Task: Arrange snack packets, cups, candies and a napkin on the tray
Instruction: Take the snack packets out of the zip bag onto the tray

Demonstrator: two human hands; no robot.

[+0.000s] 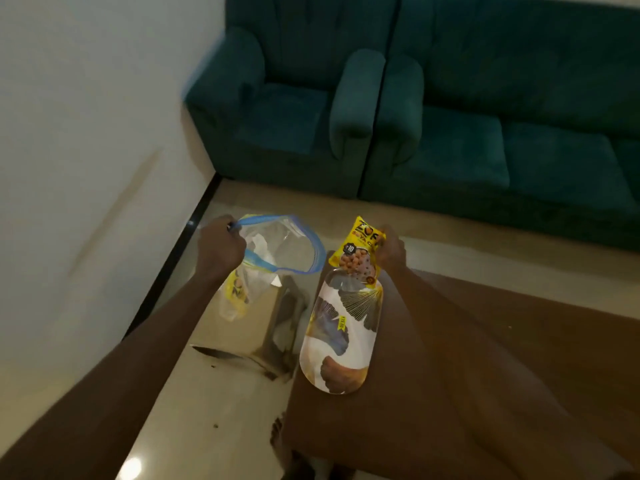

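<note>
An oval tray (341, 336) with a leaf print lies on the left part of a brown table (485, 358). My right hand (390, 251) grips a yellow snack packet (356, 251) by its top edge, just above the tray's far end. My left hand (220, 249) holds up a clear zip bag (277, 251) with a blue rim, its mouth wide open, over the floor left of the table. Inside the bag I see another yellow packet (235, 292) and something white. Cups and candies are not visible.
A dark green armchair (287, 109) and a matching sofa (512, 133) stand beyond the table. A white wall (86, 133) runs along the left with a black skirting. The floor is glossy beige tile. My bare foot (277, 431) shows beside the table's near left corner.
</note>
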